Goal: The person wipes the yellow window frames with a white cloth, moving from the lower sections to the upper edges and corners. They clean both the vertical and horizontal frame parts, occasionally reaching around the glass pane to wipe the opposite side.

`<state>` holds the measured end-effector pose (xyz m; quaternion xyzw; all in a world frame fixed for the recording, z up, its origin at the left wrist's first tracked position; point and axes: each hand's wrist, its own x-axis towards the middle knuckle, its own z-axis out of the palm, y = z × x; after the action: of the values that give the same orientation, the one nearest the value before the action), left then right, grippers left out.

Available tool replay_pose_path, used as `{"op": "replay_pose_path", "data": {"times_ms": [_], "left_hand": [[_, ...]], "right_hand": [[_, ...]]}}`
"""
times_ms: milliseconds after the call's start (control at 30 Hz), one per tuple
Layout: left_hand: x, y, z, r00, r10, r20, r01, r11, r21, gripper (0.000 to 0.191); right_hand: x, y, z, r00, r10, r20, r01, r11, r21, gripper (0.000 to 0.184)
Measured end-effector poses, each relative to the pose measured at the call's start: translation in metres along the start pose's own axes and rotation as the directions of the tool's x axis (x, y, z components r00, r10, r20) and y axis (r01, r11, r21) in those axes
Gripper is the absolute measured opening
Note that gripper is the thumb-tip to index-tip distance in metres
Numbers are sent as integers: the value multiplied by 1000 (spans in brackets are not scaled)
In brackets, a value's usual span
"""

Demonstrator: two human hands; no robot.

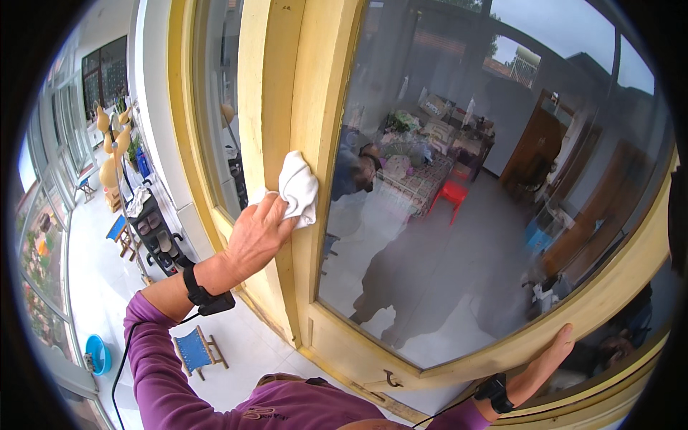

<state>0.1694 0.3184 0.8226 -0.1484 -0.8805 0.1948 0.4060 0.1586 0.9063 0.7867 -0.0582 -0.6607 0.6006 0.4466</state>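
My left hand is closed around a bunched white cloth and presses it to the yellow painted wooden frame, beside a large glass pane. At the right, my right hand holds the lower outer edge of the glazed door. One digit lies on the front face; the other fingers are hidden behind the edge. A small curved metal handle is fixed low on the door between my hands. Both wrists wear black bands, with a cable running along the left arm.
Left of the frame stand a shoe rack with slippers and a stand with dried gourds. A blue folding stool and a blue basin rest on the pale tiled floor. Through the glass appear a bed and a red stool.
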Motion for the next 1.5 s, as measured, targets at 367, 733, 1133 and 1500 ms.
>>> {"op": "replay_pose_path", "data": {"times_ms": [367, 733, 1133, 1500], "left_hand": [[170, -134, -104, 759, 47, -650, 295, 865, 407, 14], [110, -79, -36, 864, -31, -502, 265, 876, 402, 30], [-50, 28, 19, 989, -52, 138, 75, 983, -168, 12], [173, -50, -62, 678, -352, -645, 269, 936, -228, 16]], "right_hand": [[-11, -12, 6, 1000, 4, 6, -4, 1000, 3, 74], [-19, -24, 13, 1000, 17, -24, -16, 1000, 16, 72], [-31, -52, 32, 998, 50, -31, -49, 997, 56, 70], [-31, -54, 34, 999, -40, -26, 40, 999, -8, 67]]}}
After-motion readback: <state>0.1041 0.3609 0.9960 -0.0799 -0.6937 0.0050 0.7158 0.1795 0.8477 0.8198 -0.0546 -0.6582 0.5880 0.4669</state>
